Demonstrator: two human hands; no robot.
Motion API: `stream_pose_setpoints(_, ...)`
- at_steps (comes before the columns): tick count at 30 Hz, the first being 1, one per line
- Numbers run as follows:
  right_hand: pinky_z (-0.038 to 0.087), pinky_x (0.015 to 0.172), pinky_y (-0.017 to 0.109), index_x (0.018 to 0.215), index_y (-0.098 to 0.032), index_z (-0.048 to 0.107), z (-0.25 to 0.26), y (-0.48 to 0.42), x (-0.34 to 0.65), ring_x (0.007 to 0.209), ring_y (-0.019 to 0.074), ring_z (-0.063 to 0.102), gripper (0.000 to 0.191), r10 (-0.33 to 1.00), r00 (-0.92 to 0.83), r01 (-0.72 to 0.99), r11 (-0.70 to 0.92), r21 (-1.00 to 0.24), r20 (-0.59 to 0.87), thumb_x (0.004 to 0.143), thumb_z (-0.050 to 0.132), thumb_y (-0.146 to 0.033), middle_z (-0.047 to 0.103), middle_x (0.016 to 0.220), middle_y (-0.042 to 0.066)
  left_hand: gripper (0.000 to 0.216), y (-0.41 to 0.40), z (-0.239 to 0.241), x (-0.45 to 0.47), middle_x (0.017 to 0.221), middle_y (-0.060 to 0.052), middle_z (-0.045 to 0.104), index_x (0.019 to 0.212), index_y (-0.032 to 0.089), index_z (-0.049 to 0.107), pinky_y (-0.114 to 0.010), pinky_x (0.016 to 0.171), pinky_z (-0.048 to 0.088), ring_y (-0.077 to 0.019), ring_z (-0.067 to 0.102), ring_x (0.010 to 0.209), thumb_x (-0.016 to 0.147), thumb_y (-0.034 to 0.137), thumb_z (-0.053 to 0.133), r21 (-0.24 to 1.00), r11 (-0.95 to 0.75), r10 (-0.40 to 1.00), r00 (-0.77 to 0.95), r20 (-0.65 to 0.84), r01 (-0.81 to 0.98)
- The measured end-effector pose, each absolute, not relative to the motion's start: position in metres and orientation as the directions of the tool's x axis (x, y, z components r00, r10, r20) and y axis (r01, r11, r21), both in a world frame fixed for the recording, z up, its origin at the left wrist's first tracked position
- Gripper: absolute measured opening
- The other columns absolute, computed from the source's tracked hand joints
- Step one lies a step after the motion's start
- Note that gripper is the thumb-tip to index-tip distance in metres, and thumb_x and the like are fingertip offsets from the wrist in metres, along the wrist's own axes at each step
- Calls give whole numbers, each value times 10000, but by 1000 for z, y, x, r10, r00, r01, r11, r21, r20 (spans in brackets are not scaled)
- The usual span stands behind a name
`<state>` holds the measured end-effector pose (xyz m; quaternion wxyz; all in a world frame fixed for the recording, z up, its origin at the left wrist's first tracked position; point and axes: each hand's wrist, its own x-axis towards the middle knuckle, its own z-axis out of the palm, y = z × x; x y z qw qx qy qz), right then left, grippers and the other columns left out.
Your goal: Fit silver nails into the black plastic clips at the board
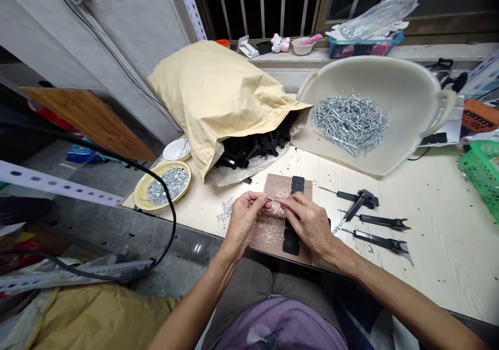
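My left hand [245, 216] and my right hand [307, 220] meet over a small brown board [278, 186] at the table's near edge. Both are pinched closed on a thin metal pin [273, 199] held between their fingertips. A black ridged strip [296, 185] lies along the board, partly under my right hand. Small loose silver bits [226, 210] lie just left of my left hand. Three black plastic parts with pins [370, 220] lie to the right of my right hand.
A cream tub [405, 147] tipped on its side holds a heap of long metal pins [349, 121]. A tan sack [218, 95] spills black plastic parts [257, 145]. A yellow plate [142, 197] holds small silver nuts. A green basket [481, 171] stands at far right.
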<state>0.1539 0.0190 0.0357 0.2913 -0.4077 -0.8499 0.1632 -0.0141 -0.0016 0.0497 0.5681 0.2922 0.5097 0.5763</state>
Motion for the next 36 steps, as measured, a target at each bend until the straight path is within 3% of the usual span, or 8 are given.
stream_pose_setpoints(6,486,649,267,1137,-261,632,34,14,157,796,166,589,291,801,-463,623,598,-503,380,957,403,-274,617,891,57,190,-3,45,-10,702,-24,664,782,119,633,-231,672,494,-100,617,647,732,285,711,949,140,957,-206,-203,-283)
stream_pose_setpoints(12,467,704,274,1025,-209,619,27,10,160,820,169,610,218,823,-404,682,561,-469,399,950,418,-249,650,913,61,176,2,40,-8,737,-8,644,756,136,629,-239,671,503,-104,616,654,711,276,725,991,92,971,-212,-111,-98)
stream_pose_setpoints(17,446,663,262,957,-208,613,25,11,163,810,164,609,189,812,-396,710,566,-418,428,951,432,-262,654,878,58,255,5,35,-5,735,-7,661,901,147,669,-253,653,518,-111,627,624,702,293,733,968,181,968,-142,-207,-175)
stream_pose_setpoints(22,425,672,243,930,-185,621,26,13,165,798,146,604,205,826,-395,755,541,-370,401,958,429,-248,644,841,47,270,7,27,-4,692,-14,679,904,132,700,-238,671,514,-109,634,629,705,311,739,960,222,965,-102,-241,-169)
stream_pose_setpoints(30,433,583,216,1011,-208,610,16,17,168,763,126,592,229,863,-388,732,502,-462,322,964,409,-308,599,917,42,281,10,21,0,677,-7,668,916,103,685,-197,624,503,-80,617,581,699,269,753,920,248,956,-79,-284,-305)
stream_pose_setpoints(36,483,669,256,956,-188,592,16,21,167,776,148,575,203,860,-398,642,510,-572,320,960,412,-282,560,879,50,278,11,23,1,691,-10,672,906,103,691,-197,627,510,-80,621,595,690,264,760,918,235,958,-86,-275,-318)
